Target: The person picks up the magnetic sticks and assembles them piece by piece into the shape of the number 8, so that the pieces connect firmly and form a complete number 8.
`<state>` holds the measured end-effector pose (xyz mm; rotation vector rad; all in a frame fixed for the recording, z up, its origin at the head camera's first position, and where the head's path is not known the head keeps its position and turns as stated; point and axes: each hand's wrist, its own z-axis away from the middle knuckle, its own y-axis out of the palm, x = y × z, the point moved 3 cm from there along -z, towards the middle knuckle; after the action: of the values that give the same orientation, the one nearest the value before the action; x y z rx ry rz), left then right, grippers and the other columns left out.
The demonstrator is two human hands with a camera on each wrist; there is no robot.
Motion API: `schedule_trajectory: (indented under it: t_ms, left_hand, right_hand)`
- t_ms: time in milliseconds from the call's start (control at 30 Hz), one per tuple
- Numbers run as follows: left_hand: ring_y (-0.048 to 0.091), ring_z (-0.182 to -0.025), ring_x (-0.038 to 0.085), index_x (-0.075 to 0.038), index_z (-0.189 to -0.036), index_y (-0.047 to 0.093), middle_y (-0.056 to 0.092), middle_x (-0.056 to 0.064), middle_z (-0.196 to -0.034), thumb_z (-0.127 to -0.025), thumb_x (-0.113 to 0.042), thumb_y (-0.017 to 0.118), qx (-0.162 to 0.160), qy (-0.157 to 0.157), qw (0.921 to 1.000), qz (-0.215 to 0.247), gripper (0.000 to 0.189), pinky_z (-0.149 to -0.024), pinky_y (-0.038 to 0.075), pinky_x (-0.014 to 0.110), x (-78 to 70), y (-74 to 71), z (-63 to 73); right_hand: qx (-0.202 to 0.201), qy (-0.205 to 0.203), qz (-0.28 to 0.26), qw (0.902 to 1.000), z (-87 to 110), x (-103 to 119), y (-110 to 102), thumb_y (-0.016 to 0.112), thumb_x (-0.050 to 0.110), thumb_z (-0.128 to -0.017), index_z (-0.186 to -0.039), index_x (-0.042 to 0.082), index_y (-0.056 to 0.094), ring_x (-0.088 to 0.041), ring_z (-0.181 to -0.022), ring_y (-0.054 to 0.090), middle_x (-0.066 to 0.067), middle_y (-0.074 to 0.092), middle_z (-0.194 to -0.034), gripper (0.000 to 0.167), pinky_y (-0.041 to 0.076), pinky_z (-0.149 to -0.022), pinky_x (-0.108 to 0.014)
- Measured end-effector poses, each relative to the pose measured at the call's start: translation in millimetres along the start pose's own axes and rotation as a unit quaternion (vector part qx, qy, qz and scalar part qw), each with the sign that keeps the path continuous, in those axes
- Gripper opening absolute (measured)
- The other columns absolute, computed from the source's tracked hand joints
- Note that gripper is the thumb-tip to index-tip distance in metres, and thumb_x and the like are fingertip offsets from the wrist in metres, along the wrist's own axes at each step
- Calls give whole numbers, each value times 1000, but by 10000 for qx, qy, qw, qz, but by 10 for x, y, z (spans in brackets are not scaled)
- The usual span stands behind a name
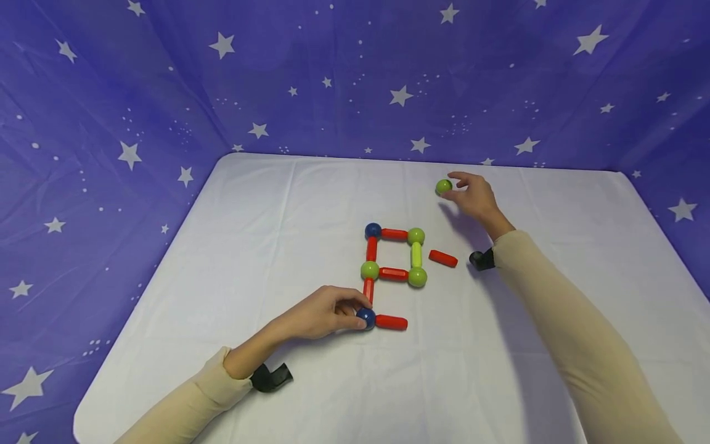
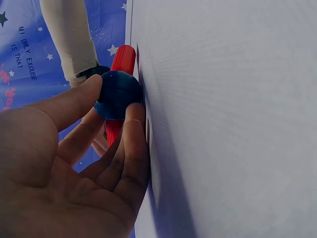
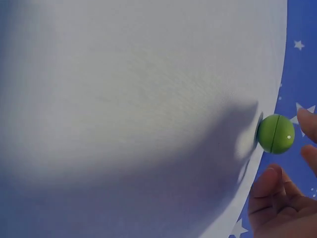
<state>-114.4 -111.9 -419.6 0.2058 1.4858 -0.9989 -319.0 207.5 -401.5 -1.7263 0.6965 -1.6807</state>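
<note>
My left hand (image 1: 324, 313) pinches a blue ball (image 2: 118, 94) at the near corner of a ball-and-rod figure. From that ball one red rod (image 1: 391, 322) runs right with a free end, and another red rod (image 1: 368, 291) runs away to a green ball (image 1: 370, 270). Beyond it, red rods and one lime rod (image 1: 416, 255) join balls into a square. Toward the far side of the table, my right hand (image 1: 474, 196) is held around a loose green ball (image 1: 443, 187), thumb and fingers spread. Gaps show between ball and fingers in the right wrist view.
A loose red rod (image 1: 443, 258) lies right of the square. The white-covered table (image 1: 277, 203) meets a purple star-patterned cloth (image 1: 355, 80) at its far edge. A dark strap piece (image 1: 270, 377) juts from the left wrist, another (image 1: 481, 259) from the right.
</note>
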Motion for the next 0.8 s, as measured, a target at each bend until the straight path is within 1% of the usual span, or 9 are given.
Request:
schedule_trajectory:
  t_ms: [200,300,500,633,800]
  left_hand:
    - [61,-80,11,-14,-117,68,65,-6,-92,-91,-17,73,24,-40,10000,38,26,-74,50,27,10,1,9]
    - [61,-80,11,-14,-116,68,64,-6,-92,-91,-17,74,16,-52,10000,16,27,-74,50,27,20,-3,10]
    - [60,-79,11,-14,-116,68,64,-6,-91,-90,-17,74,0,-49,10000,2,26,-73,50,27,31,0,2]
    - [60,-79,11,-14,-116,68,64,-6,-91,-90,-17,74,5,-54,10000,25,26,-72,49,26,30,3,4]
    - [59,-79,11,-14,-116,68,64,-6,-90,-90,-18,74,6,-52,10000,-12,26,-72,49,26,24,1,-1]
  right_hand:
    - [127,86,56,9999,-70,-22,51,64,17,-94,-143,3,50,-43,-115,52,-30,54,-129,52,43,-92,-52]
    - [83,168,35,9998,-79,-26,77,64,15,-95,-140,2,53,-42,-111,53,-29,56,-126,48,43,-90,-50]
    - [-99,259,115,9996,-90,-38,77,65,15,-94,-132,2,60,-41,-113,53,-27,60,-124,41,41,-95,-52]
    - [-97,260,124,9995,-98,-41,82,65,14,-94,-131,1,60,-42,-112,53,-27,60,-123,40,40,-95,-52]
    - [-169,291,1,9994,-90,-43,86,66,14,-94,-130,-2,58,-41,-110,54,-28,59,-122,40,41,-95,-51]
